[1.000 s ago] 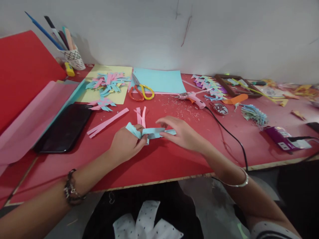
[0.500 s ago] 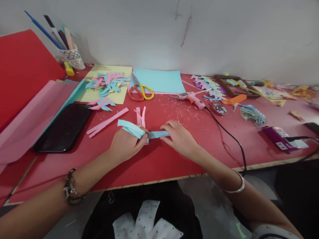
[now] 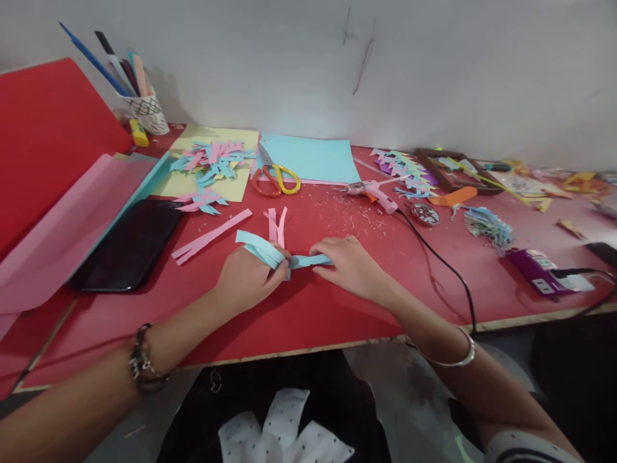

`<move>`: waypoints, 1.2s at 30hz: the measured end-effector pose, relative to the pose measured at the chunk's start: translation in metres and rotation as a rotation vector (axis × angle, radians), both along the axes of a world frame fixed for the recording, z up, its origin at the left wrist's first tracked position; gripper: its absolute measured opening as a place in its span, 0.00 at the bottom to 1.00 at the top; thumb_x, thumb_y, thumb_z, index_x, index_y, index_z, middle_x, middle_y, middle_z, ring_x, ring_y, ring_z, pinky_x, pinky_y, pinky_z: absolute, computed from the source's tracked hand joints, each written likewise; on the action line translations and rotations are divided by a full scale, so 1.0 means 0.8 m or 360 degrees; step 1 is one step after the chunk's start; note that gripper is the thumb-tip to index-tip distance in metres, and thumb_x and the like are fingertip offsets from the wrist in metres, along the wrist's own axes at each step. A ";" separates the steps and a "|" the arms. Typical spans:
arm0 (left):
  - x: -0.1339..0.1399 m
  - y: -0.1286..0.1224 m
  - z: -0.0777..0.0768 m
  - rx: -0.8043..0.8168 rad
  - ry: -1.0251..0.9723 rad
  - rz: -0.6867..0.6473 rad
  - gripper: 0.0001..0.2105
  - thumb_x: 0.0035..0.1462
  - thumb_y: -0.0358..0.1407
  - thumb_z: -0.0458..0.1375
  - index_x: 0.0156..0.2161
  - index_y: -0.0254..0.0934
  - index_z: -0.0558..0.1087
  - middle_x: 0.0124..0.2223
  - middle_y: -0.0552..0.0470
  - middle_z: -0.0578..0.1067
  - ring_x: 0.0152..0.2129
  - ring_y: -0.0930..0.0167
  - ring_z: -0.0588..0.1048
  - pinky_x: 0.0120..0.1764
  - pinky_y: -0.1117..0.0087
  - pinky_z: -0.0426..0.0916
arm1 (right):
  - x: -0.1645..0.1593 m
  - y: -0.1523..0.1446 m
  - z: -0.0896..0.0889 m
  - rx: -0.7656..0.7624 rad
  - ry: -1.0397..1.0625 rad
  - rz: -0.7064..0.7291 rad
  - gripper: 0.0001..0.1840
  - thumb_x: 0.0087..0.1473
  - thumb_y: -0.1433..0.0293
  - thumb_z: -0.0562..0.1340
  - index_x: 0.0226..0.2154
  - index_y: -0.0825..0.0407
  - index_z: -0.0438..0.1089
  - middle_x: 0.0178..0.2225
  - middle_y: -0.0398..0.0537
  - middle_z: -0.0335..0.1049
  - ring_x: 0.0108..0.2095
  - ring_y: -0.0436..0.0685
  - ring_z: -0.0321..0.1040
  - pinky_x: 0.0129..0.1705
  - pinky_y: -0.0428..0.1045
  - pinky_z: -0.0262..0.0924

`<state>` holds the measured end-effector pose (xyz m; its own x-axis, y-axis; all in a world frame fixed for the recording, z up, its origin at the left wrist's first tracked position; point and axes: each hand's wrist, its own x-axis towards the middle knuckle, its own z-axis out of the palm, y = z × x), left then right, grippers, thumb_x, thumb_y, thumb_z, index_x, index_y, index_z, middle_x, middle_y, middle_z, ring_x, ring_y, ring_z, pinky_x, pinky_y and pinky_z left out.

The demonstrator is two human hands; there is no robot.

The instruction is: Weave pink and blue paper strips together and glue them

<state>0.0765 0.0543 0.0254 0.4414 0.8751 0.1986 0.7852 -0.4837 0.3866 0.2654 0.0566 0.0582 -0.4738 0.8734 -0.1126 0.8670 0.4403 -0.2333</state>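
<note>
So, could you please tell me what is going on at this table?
A person is handling light-blue paper strips over a red table. The left hand pinches them, some ends stretching over its knuckles. The right hand is at the right end of one strip; how firmly it grips is unclear. Pink strips lie just beyond the left hand, with scissors and a pink glue gun farther back.

1. More blue strip (image 3: 259, 247) now lies back over the left hand (image 3: 248, 273) than a second ago.
2. The right hand (image 3: 354, 269) has drawn its thumb and fingers closer.
3. The span between the hands, earlier flat, looks twisted.
</note>
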 end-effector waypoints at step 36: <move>-0.002 0.000 -0.004 0.0001 -0.0056 -0.0076 0.14 0.53 0.38 0.45 0.32 0.36 0.72 0.31 0.49 0.76 0.22 0.71 0.71 0.23 0.71 0.57 | -0.025 0.004 0.005 -0.0064 -0.0231 -0.0033 0.07 0.52 0.73 0.58 0.36 0.56 0.67 0.36 0.51 0.69 0.35 0.56 0.65 0.30 0.47 0.48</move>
<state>0.0750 0.0544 0.0221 0.4752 0.8532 0.2150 0.7474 -0.5203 0.4132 0.2453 0.0595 0.0622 -0.4321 0.8761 -0.2138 0.9017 0.4150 -0.1216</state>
